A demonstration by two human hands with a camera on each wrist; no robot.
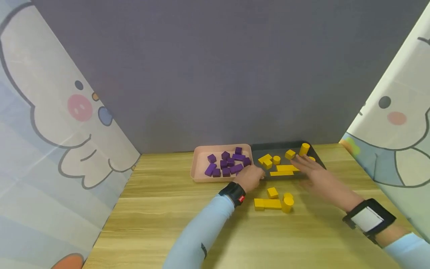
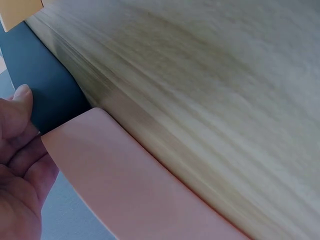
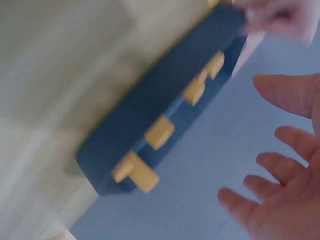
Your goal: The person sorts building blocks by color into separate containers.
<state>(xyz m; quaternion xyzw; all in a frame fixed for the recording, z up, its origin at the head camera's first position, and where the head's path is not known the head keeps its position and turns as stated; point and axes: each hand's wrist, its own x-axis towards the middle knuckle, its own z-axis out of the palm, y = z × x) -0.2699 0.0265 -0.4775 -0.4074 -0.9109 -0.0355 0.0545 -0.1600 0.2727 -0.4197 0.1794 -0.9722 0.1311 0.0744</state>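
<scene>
My left hand (image 1: 250, 178) is at the near left corner of a dark grey tray (image 1: 295, 145), right beside a pink tray (image 1: 193, 168). In the left wrist view its thumb (image 2: 23, 95) lies against the dark tray's outer wall, and the other fingers go behind the rim, pinching it. Over the right part of the dark tray hovers my right hand (image 1: 319, 179), fingers extended and holding nothing. Yellow blocks (image 1: 284, 167) and cylinders (image 1: 304, 148) lie in the dark tray, partly hidden by that hand. Purple blocks (image 1: 236, 169) fill much of the pink tray.
Nearer on the wooden table (image 1: 161, 224) lie a yellow cube (image 1: 272, 192), a flat yellow bar (image 1: 271, 204) and upright yellow cylinders (image 1: 287, 204). A grey wall (image 1: 215, 74) rises behind the trays. Cartoon-printed panels (image 1: 60, 112) flank the table.
</scene>
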